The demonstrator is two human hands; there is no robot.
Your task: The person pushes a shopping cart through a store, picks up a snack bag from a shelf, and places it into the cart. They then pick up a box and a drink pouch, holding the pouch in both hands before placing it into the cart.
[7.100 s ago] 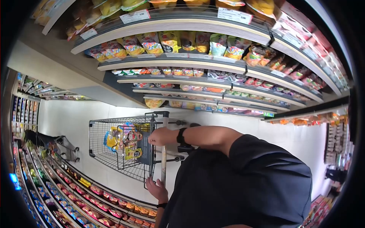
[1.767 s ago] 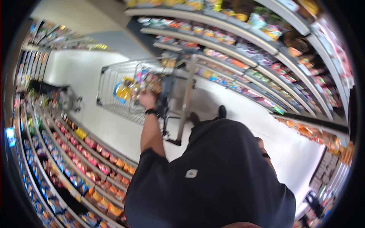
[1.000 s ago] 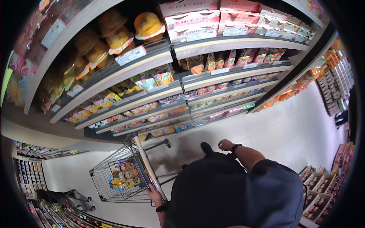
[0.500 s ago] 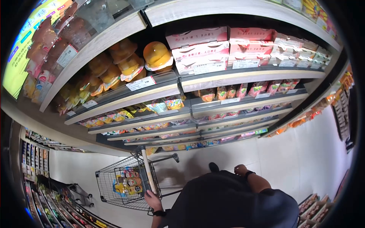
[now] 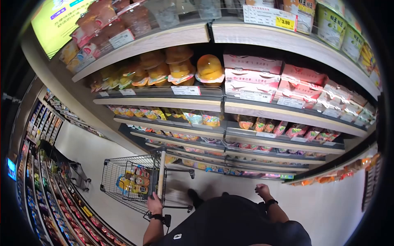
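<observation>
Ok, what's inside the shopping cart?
Several brightly coloured packages lie bunched in the shopping cart, a blue-and-yellow pack farthest from the handle. Print too small to read. Anything directly beneath them is covered.

And we count: two grips in play, the left hand (image 5: pixel 155 204) lower left of centre, the right hand (image 5: pixel 263 190) lower right! Two dark wristbands (image 5: pixel 271 201), one per arm. Two shopping carts (image 5: pixel 107 177), one below left of centre, one farther left. At least four packets (image 5: pixel 141 189) in the nearer cart, too overlapped for an exact tally! One pale handle bar (image 5: pixel 161 174). Two shoes (image 5: pixel 195 197) at bottom centre. Up top, one yellow-green sign (image 5: pixel 61 24), upper left; one yellow price tag (image 5: pixel 286 23), upper right; at least two green tubs (image 5: pixel 331 29) beside it; one blue-lit screen (image 5: pixel 11 169), far left edge!
</observation>
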